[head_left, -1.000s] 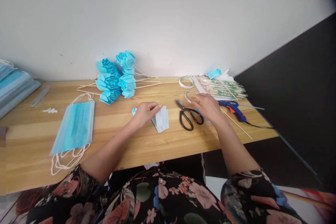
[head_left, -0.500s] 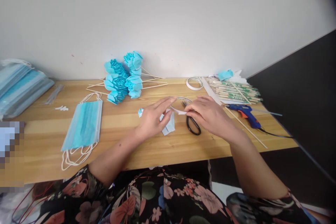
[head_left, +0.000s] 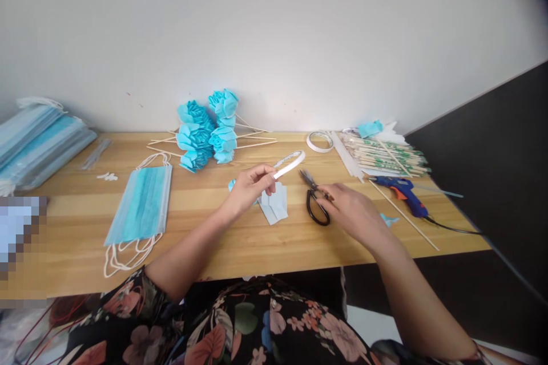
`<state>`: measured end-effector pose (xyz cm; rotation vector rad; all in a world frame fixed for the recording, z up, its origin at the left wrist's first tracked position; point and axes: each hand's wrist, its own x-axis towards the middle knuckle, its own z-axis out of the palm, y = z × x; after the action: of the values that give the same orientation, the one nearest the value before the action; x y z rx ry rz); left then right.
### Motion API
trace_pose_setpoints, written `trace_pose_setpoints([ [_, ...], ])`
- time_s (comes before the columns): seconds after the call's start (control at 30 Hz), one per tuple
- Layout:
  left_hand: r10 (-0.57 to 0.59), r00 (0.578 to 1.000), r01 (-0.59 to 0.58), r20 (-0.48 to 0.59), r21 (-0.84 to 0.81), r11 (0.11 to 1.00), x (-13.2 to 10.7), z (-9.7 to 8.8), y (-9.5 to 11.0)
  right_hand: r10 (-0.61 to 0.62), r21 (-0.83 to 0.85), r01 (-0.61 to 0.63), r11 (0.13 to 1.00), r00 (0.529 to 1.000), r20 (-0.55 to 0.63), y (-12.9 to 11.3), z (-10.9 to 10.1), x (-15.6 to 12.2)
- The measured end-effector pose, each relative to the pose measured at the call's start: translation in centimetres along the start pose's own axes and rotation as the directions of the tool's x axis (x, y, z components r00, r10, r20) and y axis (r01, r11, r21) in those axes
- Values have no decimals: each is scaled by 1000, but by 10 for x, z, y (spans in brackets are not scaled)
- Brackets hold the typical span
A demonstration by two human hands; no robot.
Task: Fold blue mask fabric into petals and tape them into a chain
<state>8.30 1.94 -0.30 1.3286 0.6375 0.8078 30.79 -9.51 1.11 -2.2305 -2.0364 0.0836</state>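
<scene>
Tape roll (head_left: 295, 164) first, since that's where the action is: it's pinched at its near edge between the thumb and curled fingers of the left hand (head_left: 253, 185), closed right down on it, ring tilted up off the table (head_left: 240, 251). Half a second ago both hands were at the roll; now the right hand (head_left: 349, 211) has let go and is down at the scissors (head_left: 315, 187), fingers partly curled around the handle end. It's a bit blurry there, so I honestly can't tell whether they've properly got hold of it or are just touching. Way I read it, the left now manages the tape alone, which frees the right for the scissors. Just below the left hand lies a white folded piece (head_left: 274, 205), with a small blue bit (head_left: 232, 185) poking out on the other side of that hand. Further out, past the right hand, there's a loose stick (head_left: 405, 215) and a blue glue gun (head_left: 400, 191), then a bundle of sticks (head_left: 385, 154) and a second tape ring (head_left: 320, 149) toward the wall. Blue flowers (head_left: 197, 134) on sticks sit behind the left hand, and pleated masks (head_left: 141, 205) lie off to its left.
</scene>
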Motion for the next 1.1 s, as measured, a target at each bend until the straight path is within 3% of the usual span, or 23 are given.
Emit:
trace_pose_setpoints([
  [0.13, -65, 997, 70, 34, -194, 978, 3, -1, -2, 1, -120, 5, 993, 999, 44, -8, 23, -3],
  [0.4, -95, 993, 112, 64, -367, 924, 6, -1, 0, -71, -118, 82, 990, 993, 93, -6, 22, -3],
  [0.67, -108, 992, 126, 68, -362, 924, 8, -3, -4, -27, -234, 23, 972, 1000, -11, -6, 23, -4],
  [0.83, -123, 990, 137, 63, -341, 930, 7, -4, -2, 58, -224, -51, 973, 998, 24, -3, 20, -2],
  [1.1, -115, 991, 130, 62, -340, 932, 9, -5, -5, 67, -204, -48, 978, 994, 84, -5, 16, -2],
])
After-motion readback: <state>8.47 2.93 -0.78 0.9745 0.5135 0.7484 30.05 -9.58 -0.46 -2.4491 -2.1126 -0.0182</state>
